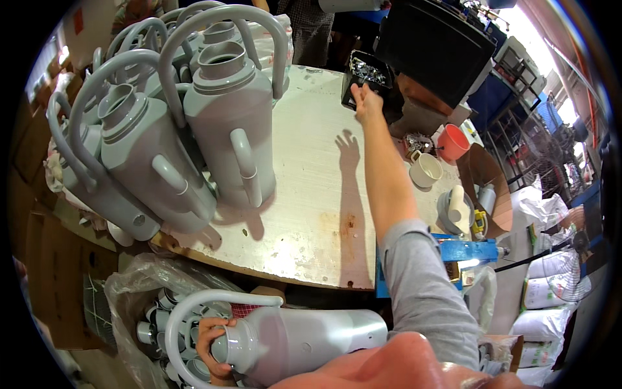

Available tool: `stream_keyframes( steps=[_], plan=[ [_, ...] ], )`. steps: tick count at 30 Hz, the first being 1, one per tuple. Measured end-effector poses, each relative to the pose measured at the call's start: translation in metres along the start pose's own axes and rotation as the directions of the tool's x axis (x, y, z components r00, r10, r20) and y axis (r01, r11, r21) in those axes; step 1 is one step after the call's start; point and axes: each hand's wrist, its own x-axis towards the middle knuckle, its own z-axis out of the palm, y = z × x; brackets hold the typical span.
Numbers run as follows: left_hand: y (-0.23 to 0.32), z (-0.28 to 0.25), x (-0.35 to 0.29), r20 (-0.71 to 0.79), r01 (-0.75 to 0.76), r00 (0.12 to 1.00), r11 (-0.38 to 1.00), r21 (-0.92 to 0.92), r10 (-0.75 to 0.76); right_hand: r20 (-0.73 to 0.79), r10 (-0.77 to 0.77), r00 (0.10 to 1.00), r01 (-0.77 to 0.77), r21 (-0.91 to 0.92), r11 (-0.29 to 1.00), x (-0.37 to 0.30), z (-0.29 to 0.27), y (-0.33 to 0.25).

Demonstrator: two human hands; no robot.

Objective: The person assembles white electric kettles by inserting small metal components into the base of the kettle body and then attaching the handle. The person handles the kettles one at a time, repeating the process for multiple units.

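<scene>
A pale grey thermos jug (304,340) with a big hoop handle lies on its side at the lower edge, close to my body. My left hand (214,343) is closed around its open neck, the fingers curled over the rim. My right arm stretches far across the table. At its end, my right hand (367,102) is at the front edge of a black bin (350,97) of small shiny metal parts (368,68). Its fingers are apart, and I see nothing in them. Several more grey thermos jugs (233,123) stand upright at the left of the table.
The white tabletop (311,194) has a worn front edge. A black box-shaped thing (437,48) stands beyond the bin. To the right are a red cup (453,142), a cream mug (426,170) and a blue clamp-like tool (470,250). Below left, a plastic bag (139,285) holds grey parts.
</scene>
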Motion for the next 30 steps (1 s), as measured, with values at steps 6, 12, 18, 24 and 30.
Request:
stream_keyframes(
  steps=[6, 12, 18, 24, 30],
  plan=[
    [-0.003, 0.011, -0.001, -0.013, -0.097, 0.995, 0.995, -0.014, 0.097, 0.178, 0.036, 0.983, 0.043, -0.419, 0.907, -0.071, 0.013, 0.029],
    [0.004, -0.030, 0.001, -0.163, -0.208, 0.967, 0.976, -0.071, 0.194, 0.239, 0.291, 0.926, -0.147, -0.484, 0.863, -0.308, 0.020, 0.075],
    [0.026, -0.008, -0.019, -0.205, -0.072, 0.978, 0.985, -0.155, 0.039, 0.634, 0.414, 0.653, 0.567, -0.772, 0.287, -0.498, -0.066, -0.097],
    [0.000, -0.001, -0.045, -0.185, 0.096, 0.977, 0.993, -0.076, -0.108, 0.473, 0.059, 0.879, 0.464, -0.819, -0.338, -0.494, -0.191, -0.247],
    [-0.063, -0.072, -0.088, -0.296, 0.260, 0.915, 0.962, -0.085, -0.274, 0.532, 0.271, 0.802, 0.563, -0.524, -0.639, -0.442, -0.232, -0.244]
  ],
)
